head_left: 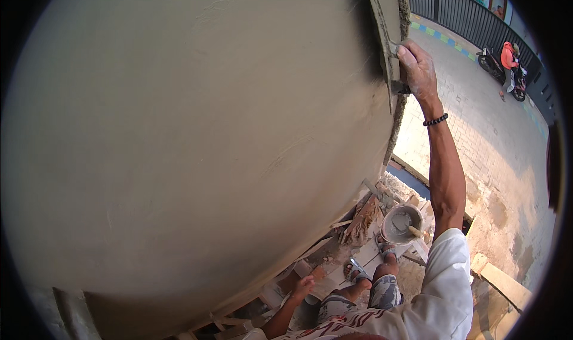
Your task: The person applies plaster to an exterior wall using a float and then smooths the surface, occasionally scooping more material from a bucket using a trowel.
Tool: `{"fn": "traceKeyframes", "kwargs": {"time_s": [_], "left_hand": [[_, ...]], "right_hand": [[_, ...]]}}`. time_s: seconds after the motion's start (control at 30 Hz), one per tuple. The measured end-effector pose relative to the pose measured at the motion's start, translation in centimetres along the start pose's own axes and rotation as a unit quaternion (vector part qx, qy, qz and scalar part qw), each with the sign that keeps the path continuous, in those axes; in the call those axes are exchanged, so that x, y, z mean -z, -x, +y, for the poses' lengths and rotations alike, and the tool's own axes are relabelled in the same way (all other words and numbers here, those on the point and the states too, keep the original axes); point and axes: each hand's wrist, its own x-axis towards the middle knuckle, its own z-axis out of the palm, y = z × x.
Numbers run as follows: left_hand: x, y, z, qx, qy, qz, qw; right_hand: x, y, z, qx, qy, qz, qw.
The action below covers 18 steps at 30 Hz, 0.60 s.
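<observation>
A broad wall of smooth, damp grey plaster (203,131) fills the left and middle of the view. My right hand (419,71) is raised high at the wall's right edge, its fingers wrapped round the handle of a plastering trowel (382,39). The trowel's long thin blade lies along the plaster beside the rough corner. A dark bead bracelet (436,120) circles my right wrist. Low down, my left hand (303,287) hangs near the foot of the wall, its fingers curled in with nothing visible in them.
By my feet stands a bucket (401,223) of grey mix with a wooden-handled tool in it. Rubble and boards (361,221) lie around my sandals. Beyond the corner, a person (508,62) is beside a motorbike (490,62) on the paved street, near a dark fence (462,12).
</observation>
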Motion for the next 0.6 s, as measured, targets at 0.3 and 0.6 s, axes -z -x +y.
{"fn": "traceKeyframes", "kwargs": {"time_s": [0.3,0.6], "left_hand": [[3.3,1.9,-1.9,-0.043,0.044,0.027,0.998],[5.9,5.2,-6.7,0.001,-0.008,0.059,0.998]], "right_hand": [[-14.9,24.8,-10.2,0.059,0.018,-0.109,0.992],[-20.1,34.9,-12.8,-0.033,-0.277,-0.129,0.952]]}}
